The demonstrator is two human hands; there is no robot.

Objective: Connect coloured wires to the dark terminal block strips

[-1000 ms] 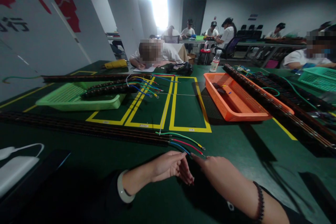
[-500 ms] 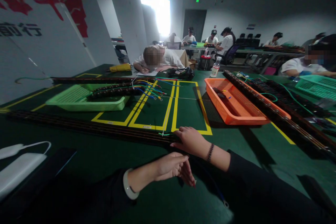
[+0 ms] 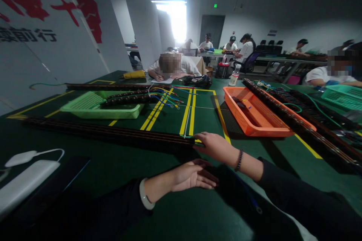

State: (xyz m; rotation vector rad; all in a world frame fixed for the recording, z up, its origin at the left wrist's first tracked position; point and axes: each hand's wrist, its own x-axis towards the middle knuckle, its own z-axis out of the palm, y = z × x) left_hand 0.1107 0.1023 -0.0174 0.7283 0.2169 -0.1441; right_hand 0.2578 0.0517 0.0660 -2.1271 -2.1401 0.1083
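Observation:
A long dark strip [image 3: 113,131] with thin coppery lines along it stretches across the table from the left. My right hand [image 3: 216,147] has its fingers closed on the right end of this strip, beside a green wire and a white cable tie [image 3: 186,124]. Nearer to me, my left hand [image 3: 194,176] is open, palm turned partly up and fingers stretched out, with nothing visible in it. Below my right forearm lies a blue wire with a ring terminal [image 3: 258,209].
A green basket [image 3: 124,113] holds another dark strip with coloured wires. More strips rest across an orange basket [image 3: 254,131] and the table's right side. A bottle [image 3: 234,75] stands behind. White devices [image 3: 31,184] are at left. A person leans over paper [image 3: 162,80] opposite.
The strip's right end has moved away from me with my right hand and now covers the near yellow lines. My left hand's fingers have straightened. The view has shifted slightly.

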